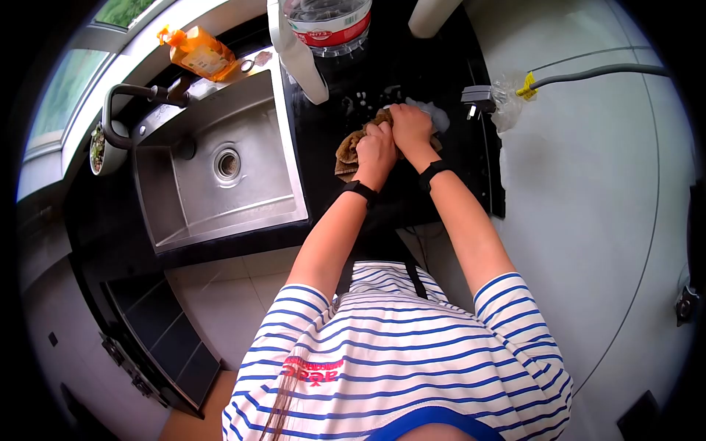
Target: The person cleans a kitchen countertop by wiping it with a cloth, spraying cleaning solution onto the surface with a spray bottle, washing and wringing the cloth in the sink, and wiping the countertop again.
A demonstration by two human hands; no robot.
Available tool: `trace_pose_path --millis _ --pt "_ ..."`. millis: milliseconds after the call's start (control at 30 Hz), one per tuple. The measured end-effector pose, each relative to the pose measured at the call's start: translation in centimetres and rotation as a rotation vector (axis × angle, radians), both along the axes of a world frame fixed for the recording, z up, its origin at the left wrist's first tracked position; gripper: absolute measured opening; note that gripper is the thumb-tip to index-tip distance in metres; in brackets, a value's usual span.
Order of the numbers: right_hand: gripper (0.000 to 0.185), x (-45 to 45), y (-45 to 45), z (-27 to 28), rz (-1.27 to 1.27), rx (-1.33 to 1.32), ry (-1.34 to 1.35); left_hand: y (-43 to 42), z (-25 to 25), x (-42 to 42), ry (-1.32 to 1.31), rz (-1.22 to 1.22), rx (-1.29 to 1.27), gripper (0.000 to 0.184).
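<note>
Both of my hands are together on the black countertop (323,198), to the right of the sink. A bunched brown cloth (348,156) is under and between them. My left hand (375,152) is closed on the cloth with curled fingers. Just above and to the right, my right hand (412,126) also grips it, its fingertips partly hidden. A pale whitish patch (434,116) lies beside the right hand; I cannot tell if it is foam or plastic. Wet white spots (360,99) dot the counter behind the cloth.
To the left is a steel sink (257,195) with a dark faucet (132,90). An orange pump bottle (202,56) and a potted plant (110,153) stand by the window. A large clear bottle (331,28), a white appliance (298,62) and a plug (478,95) line the counter.
</note>
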State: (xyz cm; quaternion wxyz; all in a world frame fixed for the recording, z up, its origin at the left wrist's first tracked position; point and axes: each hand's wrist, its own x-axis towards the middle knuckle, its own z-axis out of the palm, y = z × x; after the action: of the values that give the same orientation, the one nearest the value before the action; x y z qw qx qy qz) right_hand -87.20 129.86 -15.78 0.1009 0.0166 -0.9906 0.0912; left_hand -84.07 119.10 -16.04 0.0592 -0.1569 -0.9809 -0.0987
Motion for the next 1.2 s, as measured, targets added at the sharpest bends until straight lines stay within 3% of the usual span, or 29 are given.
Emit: trace_pose_path --millis 67,200,433,500,600,1200 --pt "0.009 1.0 0.5 -0.9 0.01 -0.09 0.16 -0.1 0.0 0.0 -0.01 0.002 0.013 0.023" --pt "0.011 3.2 1.2 -0.5 0.017 -0.117 0.23 -1.2 2.1 -0.2 -0.15 -0.061 0.063 0.026" --pt "0.012 9.0 0.3 1.3 0.005 -0.114 0.128 -2.7 2.4 3.1 -0.17 -0.11 -0.012 0.025" --pt "0.012 10.8 -0.3 1.8 0.014 -0.081 -0.077 -3.0 2.2 4.3 -0.169 -0.115 -0.023 0.024" --pt "0.01 11.8 -1.2 1.5 0.008 0.027 -0.152 -3.0 2.2 4.7 -0.148 -0.125 -0.057 0.022" --pt "0.011 -1.4 1.0 0.0 -0.043 0.156 -0.108 0.6 1.4 -7.0 -0.036 -0.179 -0.116 0.01"
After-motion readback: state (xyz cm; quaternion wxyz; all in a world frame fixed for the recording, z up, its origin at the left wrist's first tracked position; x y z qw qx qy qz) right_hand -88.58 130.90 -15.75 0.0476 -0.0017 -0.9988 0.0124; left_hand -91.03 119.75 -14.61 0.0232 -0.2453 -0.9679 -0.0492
